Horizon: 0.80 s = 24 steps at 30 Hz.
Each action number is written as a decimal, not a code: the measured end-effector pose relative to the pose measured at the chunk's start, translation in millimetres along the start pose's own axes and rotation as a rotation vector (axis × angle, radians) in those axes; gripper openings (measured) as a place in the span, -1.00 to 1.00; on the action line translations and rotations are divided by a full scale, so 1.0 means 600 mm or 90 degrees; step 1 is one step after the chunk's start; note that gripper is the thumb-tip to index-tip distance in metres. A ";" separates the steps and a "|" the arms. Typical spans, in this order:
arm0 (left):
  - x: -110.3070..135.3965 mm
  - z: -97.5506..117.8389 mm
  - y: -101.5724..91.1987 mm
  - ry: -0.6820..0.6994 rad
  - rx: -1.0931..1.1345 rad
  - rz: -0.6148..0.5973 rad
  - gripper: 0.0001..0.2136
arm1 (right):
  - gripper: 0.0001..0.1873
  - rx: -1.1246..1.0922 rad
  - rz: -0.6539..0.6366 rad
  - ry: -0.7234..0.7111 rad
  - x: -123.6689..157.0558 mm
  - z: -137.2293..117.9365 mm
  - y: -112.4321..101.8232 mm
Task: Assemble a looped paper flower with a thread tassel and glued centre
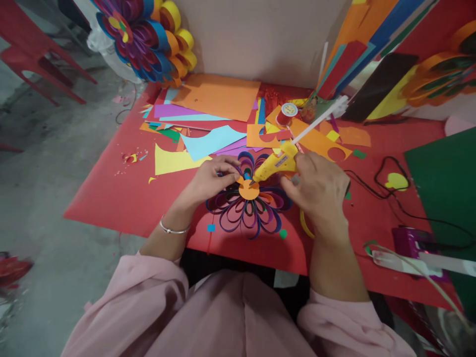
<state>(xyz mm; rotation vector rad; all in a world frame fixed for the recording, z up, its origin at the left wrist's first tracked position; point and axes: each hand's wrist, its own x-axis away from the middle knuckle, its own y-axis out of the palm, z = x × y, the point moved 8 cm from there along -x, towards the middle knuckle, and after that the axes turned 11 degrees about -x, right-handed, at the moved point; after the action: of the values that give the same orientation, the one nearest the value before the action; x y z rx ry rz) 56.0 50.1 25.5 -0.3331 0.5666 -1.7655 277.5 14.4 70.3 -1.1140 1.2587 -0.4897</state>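
Note:
A paper-strip flower [256,223] with looped purple and blue petals lies on the red tabletop before me. An orange paper disc [248,190] sits at its centre. My right hand [316,186] is wrapped round a yellow glue gun [277,163], its nozzle pointing down at the disc. A white glue stick [316,121] sticks out of the gun's back end. My left hand [217,176] is closed in a pinch at the disc's upper left edge, on a small orange paper piece [240,180]. Its fingertips partly hide that piece.
Paper offcuts, among them a light blue sheet [211,141] and an orange sheet [219,96], cover the table's back. A thread spool [287,115] stands among them. A black cord [375,183] runs along the right. A finished paper flower [148,39] stands back left, a red chair [40,54] beyond.

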 end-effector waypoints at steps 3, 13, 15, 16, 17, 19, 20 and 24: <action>0.000 -0.001 0.004 -0.007 0.029 -0.014 -0.87 | -0.68 0.004 -0.004 0.013 0.000 0.005 0.001; 0.014 0.034 -0.006 0.112 -0.035 0.022 -0.85 | -0.65 -0.038 -0.013 0.066 0.002 0.015 0.007; 0.025 0.058 -0.011 0.245 -0.154 0.067 -0.85 | -0.64 -0.043 0.010 0.103 0.002 0.025 0.000; 0.032 0.069 -0.011 0.308 -0.218 0.090 -0.86 | -0.64 -0.041 0.023 0.121 0.003 0.030 -0.004; 0.040 0.076 -0.010 0.362 -0.280 0.114 -0.87 | -0.64 -0.037 0.037 0.138 0.004 0.035 -0.008; 0.054 0.086 -0.006 0.434 -0.391 0.159 -0.90 | -0.66 -0.031 0.062 0.159 0.006 0.042 -0.015; 0.060 0.089 -0.005 0.458 -0.434 0.180 -0.91 | -0.66 -0.032 0.071 0.163 0.007 0.043 -0.018; 0.078 0.102 0.002 0.525 -0.512 0.217 -0.86 | -0.66 -0.040 0.089 0.147 0.008 0.038 -0.023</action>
<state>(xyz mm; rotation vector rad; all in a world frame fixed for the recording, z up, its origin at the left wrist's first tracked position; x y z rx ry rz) 75.1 -7.1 73.1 -0.0184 1.8203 -1.2182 303.5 13.7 77.7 -1.0341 1.5516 -0.4845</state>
